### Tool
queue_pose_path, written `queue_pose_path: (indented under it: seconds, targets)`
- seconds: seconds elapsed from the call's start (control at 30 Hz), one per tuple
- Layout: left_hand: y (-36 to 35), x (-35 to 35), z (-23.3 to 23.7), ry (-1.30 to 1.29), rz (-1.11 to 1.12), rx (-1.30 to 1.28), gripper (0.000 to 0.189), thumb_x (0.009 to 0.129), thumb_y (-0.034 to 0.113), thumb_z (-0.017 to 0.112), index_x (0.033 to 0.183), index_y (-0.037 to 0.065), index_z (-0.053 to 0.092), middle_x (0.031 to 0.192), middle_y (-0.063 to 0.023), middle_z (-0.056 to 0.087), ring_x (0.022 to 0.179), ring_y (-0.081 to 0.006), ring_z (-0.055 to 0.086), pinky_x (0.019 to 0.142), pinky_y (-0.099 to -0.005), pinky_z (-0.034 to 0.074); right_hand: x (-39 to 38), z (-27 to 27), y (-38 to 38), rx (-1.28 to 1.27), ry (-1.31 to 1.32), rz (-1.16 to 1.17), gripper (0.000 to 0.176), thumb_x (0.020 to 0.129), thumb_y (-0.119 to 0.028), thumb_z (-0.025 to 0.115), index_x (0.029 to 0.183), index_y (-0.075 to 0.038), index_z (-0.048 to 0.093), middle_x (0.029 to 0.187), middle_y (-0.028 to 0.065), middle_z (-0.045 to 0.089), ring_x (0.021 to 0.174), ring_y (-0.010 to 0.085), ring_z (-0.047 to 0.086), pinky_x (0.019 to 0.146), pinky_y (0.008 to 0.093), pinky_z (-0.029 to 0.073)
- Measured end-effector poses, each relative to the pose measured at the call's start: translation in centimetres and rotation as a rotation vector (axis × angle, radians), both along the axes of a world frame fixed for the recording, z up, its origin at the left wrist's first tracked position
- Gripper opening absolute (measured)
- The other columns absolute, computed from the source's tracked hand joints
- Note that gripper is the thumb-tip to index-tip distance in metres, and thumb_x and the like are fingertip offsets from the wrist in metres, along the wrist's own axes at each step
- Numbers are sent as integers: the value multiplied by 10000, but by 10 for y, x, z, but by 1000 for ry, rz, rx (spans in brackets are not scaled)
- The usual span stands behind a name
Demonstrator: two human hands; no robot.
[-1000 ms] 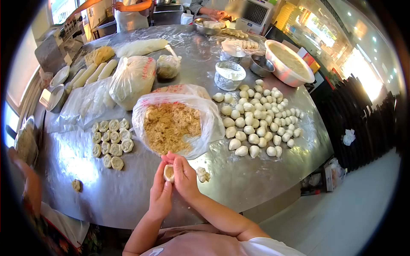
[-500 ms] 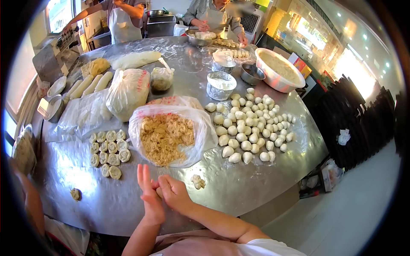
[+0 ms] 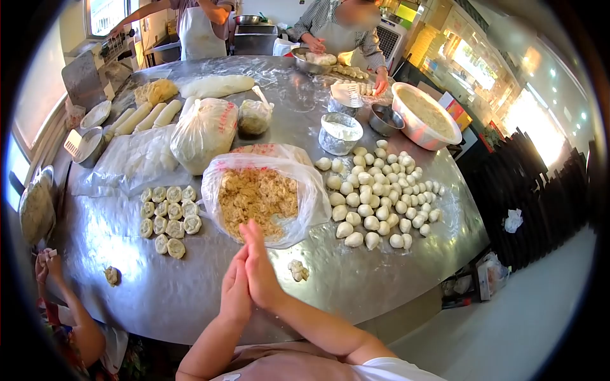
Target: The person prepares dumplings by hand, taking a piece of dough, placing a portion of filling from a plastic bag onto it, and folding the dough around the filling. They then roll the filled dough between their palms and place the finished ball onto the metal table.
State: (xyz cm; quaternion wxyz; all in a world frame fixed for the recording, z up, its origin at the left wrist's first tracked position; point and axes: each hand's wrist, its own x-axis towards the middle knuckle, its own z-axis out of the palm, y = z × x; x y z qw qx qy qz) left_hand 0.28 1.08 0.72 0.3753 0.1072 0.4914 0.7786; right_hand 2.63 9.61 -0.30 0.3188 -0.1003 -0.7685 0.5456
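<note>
My left hand (image 3: 236, 293) and my right hand (image 3: 262, 274) are pressed palm to palm above the table's near side, fingers stretched out together and pointing away from me. Whatever lies between the palms, if anything, is hidden. Just beyond the fingertips, an open plastic bag (image 3: 314, 214) holds a crumbly brown filling (image 3: 257, 195). To the right of my hands a small lump of pale dough (image 3: 298, 270) lies on the metal. Several round, coiled dough pieces (image 3: 175, 211) sit in rows to the left, and many white dough balls (image 3: 375, 193) are spread at the right.
On the metal table (image 3: 356, 286) stand a flour tub (image 3: 340, 134), a dark bowl (image 3: 386, 119) and a wide basin (image 3: 441, 130). A tied bag (image 3: 202, 136) is behind the filling. Co-workers (image 3: 343, 32) stand opposite; another person's arms (image 3: 73, 305) are at the left edge.
My right hand has gone from a fist on my left palm to stretched fingers, and both palms now press together. The view has shifted slightly; another person's hands have appeared at left.
</note>
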Motion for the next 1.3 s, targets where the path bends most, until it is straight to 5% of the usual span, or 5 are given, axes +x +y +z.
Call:
queue_pose_path:
  seconds: [0.2, 0.3, 0.47, 0.73, 1.3]
  targets:
    - [-3, -18, -1, 84, 300, -102, 458, 1001, 284, 410, 649, 12, 523, 671, -101, 602, 704, -179, 607, 694, -281, 477, 7, 15, -25, -545, 141, 92, 764, 961, -479, 361, 1441, 32, 59, 1483, 196, 174, 1393, 274, 132, 1124, 389, 98]
    - [-11, -36, 2, -12, 351, -102, 496, 1002, 341, 393, 641, 22, 508, 726, -102, 615, 796, -203, 615, 761, -303, 474, 12, 3, -25, -362, 43, 133, 667, 963, -301, 477, 1414, 51, 134, 1458, 197, 208, 1379, 250, 158, 1121, 370, 121]
    - [-16, -30, -3, -90, 80, 360, 588, 978, 501, 313, 1382, 74, 330, 1392, -142, 395, 1137, -212, 485, 975, -355, 383, 17, 1, -45, -443, -115, -20, 360, 980, -316, 453, 1191, -24, 453, 1086, 97, 562, 966, 169, 541, 851, 314, 452]
    - [-31, -33, -17, 145, 74, 144, 308, 981, 258, 467, 1107, 5, 590, 926, -92, 669, 949, -138, 595, 647, -245, 494, 18, -3, -39, -391, -258, 205, 553, 991, -486, 267, 1121, 2, 494, 922, 56, 571, 799, 111, 540, 700, 247, 434]
    - [-18, -30, 2, -212, 213, 236, 416, 1000, 314, 379, 954, 0, 648, 969, -110, 659, 1222, -280, 485, 955, -377, 427, 23, 8, -22, -711, -341, 270, 660, 948, -607, 183, 1116, -54, 503, 711, -4, 517, 532, 87, 442, 479, 218, 363]
